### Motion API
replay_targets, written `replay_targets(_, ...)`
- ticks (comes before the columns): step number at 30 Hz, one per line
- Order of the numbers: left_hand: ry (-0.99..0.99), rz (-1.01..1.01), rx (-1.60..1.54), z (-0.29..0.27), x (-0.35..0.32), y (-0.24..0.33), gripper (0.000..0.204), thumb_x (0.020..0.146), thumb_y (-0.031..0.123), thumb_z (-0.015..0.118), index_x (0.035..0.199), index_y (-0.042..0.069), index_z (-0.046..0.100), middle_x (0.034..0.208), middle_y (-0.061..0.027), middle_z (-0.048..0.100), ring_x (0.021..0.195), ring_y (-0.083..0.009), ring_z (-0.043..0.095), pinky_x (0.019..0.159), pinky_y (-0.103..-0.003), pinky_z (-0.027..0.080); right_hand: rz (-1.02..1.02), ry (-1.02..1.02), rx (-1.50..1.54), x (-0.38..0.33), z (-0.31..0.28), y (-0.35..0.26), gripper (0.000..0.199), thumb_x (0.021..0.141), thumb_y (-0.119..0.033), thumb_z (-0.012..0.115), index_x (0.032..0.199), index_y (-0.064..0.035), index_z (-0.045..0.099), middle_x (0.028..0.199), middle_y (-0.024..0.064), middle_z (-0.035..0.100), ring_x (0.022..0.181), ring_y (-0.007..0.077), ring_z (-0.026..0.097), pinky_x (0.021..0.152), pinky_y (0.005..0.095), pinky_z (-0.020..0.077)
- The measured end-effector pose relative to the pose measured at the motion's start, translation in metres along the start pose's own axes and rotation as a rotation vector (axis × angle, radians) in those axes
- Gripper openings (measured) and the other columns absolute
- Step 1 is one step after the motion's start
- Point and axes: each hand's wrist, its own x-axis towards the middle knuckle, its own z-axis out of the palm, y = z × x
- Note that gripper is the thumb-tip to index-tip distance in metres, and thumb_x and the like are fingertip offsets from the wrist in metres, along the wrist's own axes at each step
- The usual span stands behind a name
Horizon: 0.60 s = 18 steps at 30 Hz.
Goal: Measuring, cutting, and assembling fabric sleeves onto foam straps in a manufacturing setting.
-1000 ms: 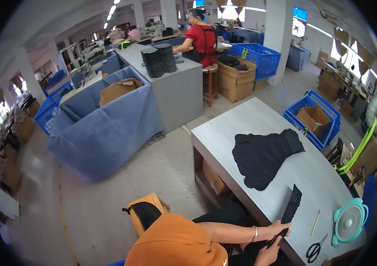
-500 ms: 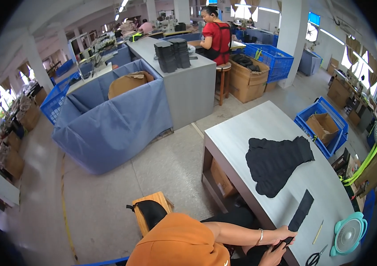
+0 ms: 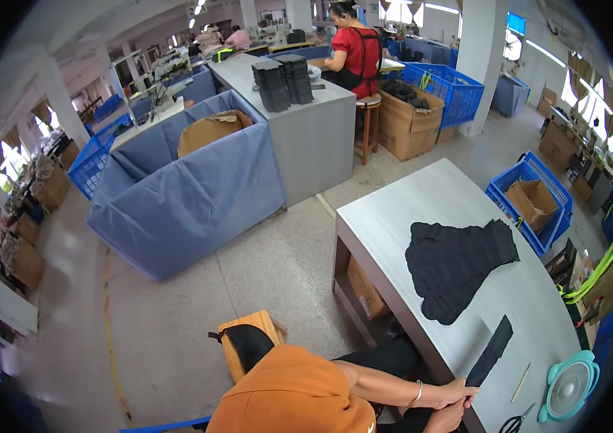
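Observation:
A black fabric strip (image 3: 490, 351) lies slantwise on the grey table, its lower end reaching the front edge. My left hand (image 3: 456, 393), with a bracelet on the wrist, is closed on that lower end. Just below it, my right hand (image 3: 446, 417) is closed too, fingers against the left hand at the same end. The part of the strip between the hands is mostly hidden. Farther up the table a spread stack of black fabric pieces (image 3: 458, 267) lies flat, apart from both hands.
On the table's right lie a thin yellowish tool (image 3: 520, 382), black-handled scissors (image 3: 515, 421) and a turquoise fan (image 3: 568, 387). A wooden stool (image 3: 275, 330) stands at my left. Beyond are a blue cloth-lined bin (image 3: 191, 209), a blue crate (image 3: 494, 191) and a seated co-worker (image 3: 357, 54) in red.
The view has shifted slightly. My hands have drawn closer together at the strip's lower end, and the dark bunched part seen between them before is now mostly covered.

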Motion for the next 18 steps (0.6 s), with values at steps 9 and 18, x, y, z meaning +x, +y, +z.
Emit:
replay_targets(9,0.058,-0.023,-0.152,0.013,0.009,0.031,0.033,0.097,0.037,0.06,0.087,0.008,0.049,0.073,-0.0032,0.055,0.059,-0.0151,0.054,0.055,-0.03,0.048,0.019,0.032,-0.046,-0.023,-0.028,-0.027,0.064,0.093,-0.029,0.06,0.15,-0.02,0.034,0.104,0.0243,0.062,0.09,0.0415,0.065,0.073,0.0494,0.0532)
replay_targets(18,-0.049,-0.015,-0.037,0.013,0.002,0.016,0.036,0.096,0.042,0.061,0.094,0.007,0.051,0.082,-0.0019,0.057,0.07,-0.0131,0.053,0.068,-0.029,0.05,-0.006,0.078,-0.047,0.017,-0.003,0.015,0.049,0.094,-0.03,0.052,0.139,-0.0116,0.044,0.117,0.0229,0.058,0.093,0.0434,0.064,0.076,0.0518,0.0527)
